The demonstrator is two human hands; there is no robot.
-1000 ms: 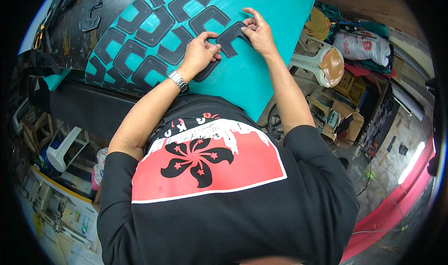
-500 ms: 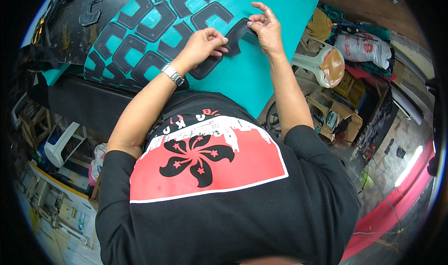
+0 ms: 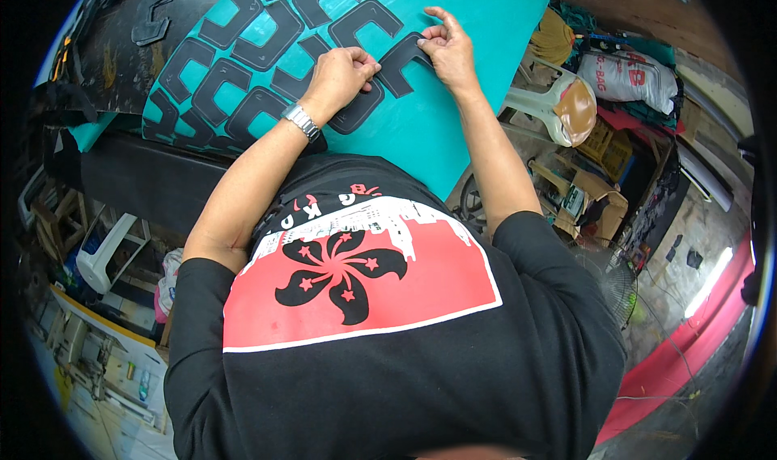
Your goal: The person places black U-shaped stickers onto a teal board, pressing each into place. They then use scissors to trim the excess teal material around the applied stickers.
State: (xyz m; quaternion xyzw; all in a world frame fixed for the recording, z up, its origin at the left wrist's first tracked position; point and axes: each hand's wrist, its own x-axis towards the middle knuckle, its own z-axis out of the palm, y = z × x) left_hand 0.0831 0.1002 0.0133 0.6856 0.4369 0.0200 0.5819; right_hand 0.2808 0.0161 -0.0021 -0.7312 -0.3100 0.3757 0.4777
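A black C-shaped piece (image 3: 400, 63) of flat, leather-like material lies against the teal sheet (image 3: 429, 132). Its left end is pinched by my left hand (image 3: 340, 81), whose thumb and fingers are drawn together; a silver watch is on that wrist. At the upper right corner of the piece, my right hand (image 3: 450, 53) grips the edge between thumb and bent fingers, with one finger raised away. Right below my left fingers lies another black C-shaped piece (image 3: 353, 118), partly covered by the hand. Several more such pieces (image 3: 267, 35) sit in close rows to the left.
A dark table top (image 3: 113, 63) at the far left carries one loose black piece (image 3: 151, 21). Off the sheet's right edge are a pale plastic chair (image 3: 541, 102) with a brown seat, a white sack (image 3: 631, 79) and an open cardboard box (image 3: 603, 205).
The held black piece has shifted slightly left and gone from tilted to lying flatter on the teal sheet. Both hands have moved a little left with it.
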